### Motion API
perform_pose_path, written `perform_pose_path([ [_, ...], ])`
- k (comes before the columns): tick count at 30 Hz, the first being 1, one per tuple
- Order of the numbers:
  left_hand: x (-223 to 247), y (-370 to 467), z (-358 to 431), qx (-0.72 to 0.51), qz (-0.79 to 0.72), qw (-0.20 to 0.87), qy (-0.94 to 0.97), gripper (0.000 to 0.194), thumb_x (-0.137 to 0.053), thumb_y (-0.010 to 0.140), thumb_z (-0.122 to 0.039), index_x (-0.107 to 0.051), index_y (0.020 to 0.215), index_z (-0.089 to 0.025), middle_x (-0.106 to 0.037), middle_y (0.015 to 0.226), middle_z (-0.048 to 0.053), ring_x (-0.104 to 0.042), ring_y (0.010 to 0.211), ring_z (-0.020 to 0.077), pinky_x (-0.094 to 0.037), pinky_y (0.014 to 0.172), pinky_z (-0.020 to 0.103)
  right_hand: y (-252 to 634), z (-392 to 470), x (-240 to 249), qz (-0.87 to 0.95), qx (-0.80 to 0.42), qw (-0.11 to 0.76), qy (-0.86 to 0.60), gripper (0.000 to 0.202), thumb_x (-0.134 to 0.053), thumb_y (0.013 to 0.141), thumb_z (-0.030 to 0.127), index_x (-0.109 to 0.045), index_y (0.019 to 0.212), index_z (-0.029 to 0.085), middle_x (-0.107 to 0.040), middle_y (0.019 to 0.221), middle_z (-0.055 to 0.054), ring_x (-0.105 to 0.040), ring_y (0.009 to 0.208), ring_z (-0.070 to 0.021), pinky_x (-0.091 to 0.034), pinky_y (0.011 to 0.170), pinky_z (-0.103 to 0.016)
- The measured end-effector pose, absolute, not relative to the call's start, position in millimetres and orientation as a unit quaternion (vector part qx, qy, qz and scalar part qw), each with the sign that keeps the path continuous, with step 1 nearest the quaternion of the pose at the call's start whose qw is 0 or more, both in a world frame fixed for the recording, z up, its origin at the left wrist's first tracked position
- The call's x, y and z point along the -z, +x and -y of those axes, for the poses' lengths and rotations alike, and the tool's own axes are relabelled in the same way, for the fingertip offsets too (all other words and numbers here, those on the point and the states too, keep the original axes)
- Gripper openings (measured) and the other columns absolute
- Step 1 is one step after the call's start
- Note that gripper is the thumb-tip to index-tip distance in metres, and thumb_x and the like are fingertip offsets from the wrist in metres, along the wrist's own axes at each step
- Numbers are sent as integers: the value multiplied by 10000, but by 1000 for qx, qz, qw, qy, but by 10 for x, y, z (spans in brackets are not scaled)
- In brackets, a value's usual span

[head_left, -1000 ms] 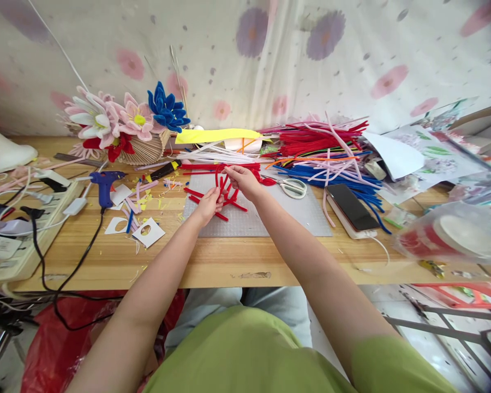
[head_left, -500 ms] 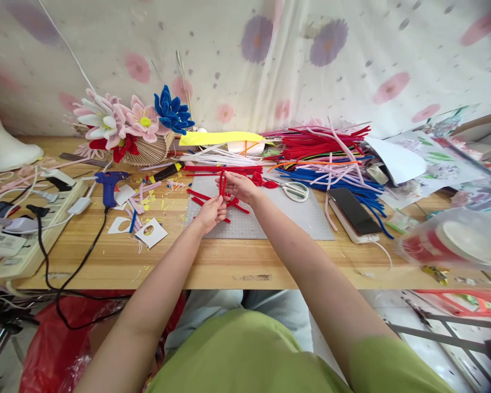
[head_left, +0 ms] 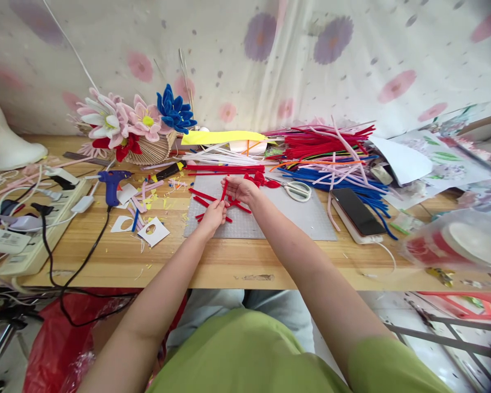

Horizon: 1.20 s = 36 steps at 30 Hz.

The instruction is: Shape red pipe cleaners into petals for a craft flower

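Observation:
My left hand point(head_left: 215, 216) pinches the lower end of a red pipe cleaner point(head_left: 225, 190), folded into a narrow upright loop. My right hand point(head_left: 241, 190) is closed at the upper part of the same pipe cleaner, its fingertips against it. Below them, several cut red pipe cleaners point(head_left: 202, 195) lie across the grey cutting mat point(head_left: 286, 218). Right of my right hand, finished red petal shapes point(head_left: 257, 179) rest near scissors with pale handles point(head_left: 297, 191).
Bundles of red pipe cleaners point(head_left: 323, 143) and blue ones point(head_left: 352, 191) lie at the back right, near a phone point(head_left: 358, 212). To the left are a blue glue gun point(head_left: 113, 184), a power strip point(head_left: 45, 240) and fuzzy flowers point(head_left: 147, 121). A bagged cup point(head_left: 454, 243) stands far right.
The red loop, seen wider before, now appears narrower between my hands. Both hands stay in nearly the same place; the whole view has shifted slightly.

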<state>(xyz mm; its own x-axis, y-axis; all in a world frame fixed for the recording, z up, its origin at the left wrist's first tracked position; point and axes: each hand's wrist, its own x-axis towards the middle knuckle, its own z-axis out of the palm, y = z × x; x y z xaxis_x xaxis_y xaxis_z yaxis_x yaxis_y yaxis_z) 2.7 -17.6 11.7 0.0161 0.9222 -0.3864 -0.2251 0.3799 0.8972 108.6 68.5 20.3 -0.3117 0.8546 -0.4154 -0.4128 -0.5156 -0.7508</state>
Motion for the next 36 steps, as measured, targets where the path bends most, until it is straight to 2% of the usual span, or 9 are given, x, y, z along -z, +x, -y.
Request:
perform_pose_path([
  [6,-113,22,185,-457,-535,635,319,240,-338,922,-168,-459,717,-143,-275,461,-97,-225,331,12,-139,361,130,1080,-660,-239,305,-731,441,-423,163,-534,866,210,-592,730,140,-666,623,-17,-617,580,-97,-518,641,-230],
  [15,-134,43,219,-448,-531,639,330,249,-331,922,-178,-455,708,-144,-266,460,-98,-221,331,13,-141,361,127,985,-683,-238,266,-708,475,-450,156,-554,837,164,-573,683,139,-609,522,9,-566,484,-75,-487,568,-190],
  [21,-153,97,256,-445,-536,633,338,236,-342,906,-155,-419,682,-158,-279,468,-92,-237,338,17,-149,372,135,848,-665,-237,257,-645,538,-478,200,-542,791,84,-524,600,142,-528,443,34,-500,417,-61,-416,463,-173],
  [24,-149,54,236,-435,-538,624,362,236,-331,909,-179,-431,696,-161,-254,465,-95,-220,341,25,-144,377,144,841,-658,-242,265,-630,538,-493,213,-549,792,112,-510,585,146,-546,462,25,-500,423,-59,-405,456,-171],
  [28,-140,-194,143,-370,-563,592,442,213,-330,903,-212,-487,767,-165,-249,460,-93,-223,357,50,-160,389,165,1024,-656,-276,349,-664,472,-463,147,-550,817,160,-588,677,138,-641,578,-14,-580,513,-76,-488,563,-196],
  [30,-152,-382,73,-327,-604,516,512,131,-389,864,-180,-520,850,-175,-345,484,-74,-309,387,72,-231,406,184,1179,-647,-298,407,-685,392,-460,135,-540,823,153,-619,716,131,-666,615,-34,-611,542,-96,-509,580,-218],
  [33,-218,-631,-46,-238,-627,374,640,139,-556,770,-228,-585,896,-177,-574,701,2,-508,580,111,-406,570,231,1400,-610,-314,469,-669,297,-495,105,-585,790,142,-640,704,115,-681,632,-60,-641,588,-119,-512,571,-211],
  [36,-325,-718,-179,-181,-645,235,705,192,-587,750,-318,-639,862,-172,-602,928,68,-573,784,161,-447,770,293,1535,-576,-298,546,-618,219,-521,77,-662,735,190,-662,693,125,-689,670,-54,-618,579,-113,-491,526,-198],
])
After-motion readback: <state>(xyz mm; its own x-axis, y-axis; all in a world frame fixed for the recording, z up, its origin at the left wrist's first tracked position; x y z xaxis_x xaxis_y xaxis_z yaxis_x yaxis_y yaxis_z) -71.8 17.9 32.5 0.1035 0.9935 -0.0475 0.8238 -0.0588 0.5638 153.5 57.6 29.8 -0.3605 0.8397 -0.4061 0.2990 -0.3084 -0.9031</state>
